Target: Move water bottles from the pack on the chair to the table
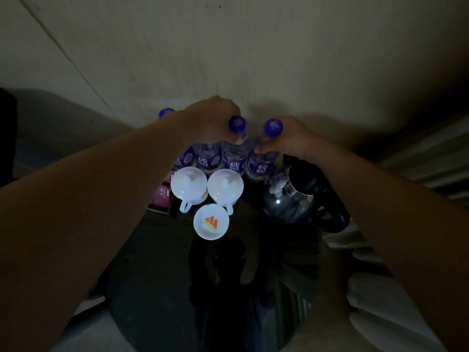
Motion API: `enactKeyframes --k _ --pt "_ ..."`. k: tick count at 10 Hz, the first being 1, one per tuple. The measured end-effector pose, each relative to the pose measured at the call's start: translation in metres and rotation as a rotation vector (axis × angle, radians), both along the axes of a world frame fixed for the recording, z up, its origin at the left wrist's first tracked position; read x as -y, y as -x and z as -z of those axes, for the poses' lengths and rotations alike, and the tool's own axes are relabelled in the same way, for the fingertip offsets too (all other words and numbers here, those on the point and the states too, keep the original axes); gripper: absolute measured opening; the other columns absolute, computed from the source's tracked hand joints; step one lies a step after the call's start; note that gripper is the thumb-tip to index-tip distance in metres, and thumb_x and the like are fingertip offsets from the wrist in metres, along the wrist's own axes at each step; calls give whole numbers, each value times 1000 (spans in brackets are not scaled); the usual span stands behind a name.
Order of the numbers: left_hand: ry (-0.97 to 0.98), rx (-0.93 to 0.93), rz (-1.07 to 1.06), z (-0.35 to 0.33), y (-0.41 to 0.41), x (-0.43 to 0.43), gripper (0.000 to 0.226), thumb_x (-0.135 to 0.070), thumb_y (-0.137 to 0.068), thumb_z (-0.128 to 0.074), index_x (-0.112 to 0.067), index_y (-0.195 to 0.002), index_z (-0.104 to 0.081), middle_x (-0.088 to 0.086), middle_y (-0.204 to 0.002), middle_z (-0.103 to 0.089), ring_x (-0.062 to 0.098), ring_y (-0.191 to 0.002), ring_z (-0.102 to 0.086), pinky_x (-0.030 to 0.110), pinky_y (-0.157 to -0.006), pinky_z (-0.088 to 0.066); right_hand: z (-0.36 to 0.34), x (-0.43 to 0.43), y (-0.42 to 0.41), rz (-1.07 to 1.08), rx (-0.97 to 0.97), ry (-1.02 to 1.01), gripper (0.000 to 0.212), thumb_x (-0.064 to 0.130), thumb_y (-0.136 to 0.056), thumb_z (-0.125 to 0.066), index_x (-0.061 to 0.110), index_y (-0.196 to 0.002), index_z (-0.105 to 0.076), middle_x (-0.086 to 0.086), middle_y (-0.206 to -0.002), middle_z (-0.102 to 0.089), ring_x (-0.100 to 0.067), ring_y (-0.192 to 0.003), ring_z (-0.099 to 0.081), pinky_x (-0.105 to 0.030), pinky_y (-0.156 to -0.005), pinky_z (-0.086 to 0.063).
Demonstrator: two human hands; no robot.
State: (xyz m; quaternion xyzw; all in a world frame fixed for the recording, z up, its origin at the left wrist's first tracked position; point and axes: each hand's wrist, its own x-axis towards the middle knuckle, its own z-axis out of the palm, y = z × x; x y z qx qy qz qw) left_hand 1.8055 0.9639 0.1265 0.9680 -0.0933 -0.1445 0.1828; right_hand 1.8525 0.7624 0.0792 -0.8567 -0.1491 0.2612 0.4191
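Note:
Several water bottles with purple caps and purple labels stand in a row at the far edge of the round dark glass table (157, 262), against the wall. My left hand (210, 120) is closed around the neck of a middle bottle (234, 158), just under its cap. My right hand (291, 138) grips the neck of the bottle (261, 163) to its right. Both bottles stand upright, touching their neighbours. Another cap (165, 113) shows behind my left forearm. The pack and the chair are out of sight.
Two white lidded cups (189, 185) (225, 188) and a small white dish (211, 222) with an orange logo sit in front of the bottles. A black electric kettle (302, 196) stands at the right. Pink tea packets (162, 196) lie at the left.

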Motion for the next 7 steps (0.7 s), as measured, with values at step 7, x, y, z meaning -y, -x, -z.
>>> enactKeyframes --k 7 --pt "69 117 -198 -18 22 -24 59 -54 -87 -59 -13 -129 -53 12 -130 -58 31 -117 -54 39 -93 -44 -22 -3 13 176 40 -70 37 37 -57 -84 16 -82 -68 -1 -79 -66 -14 -72 -61 -28 -68 -49"
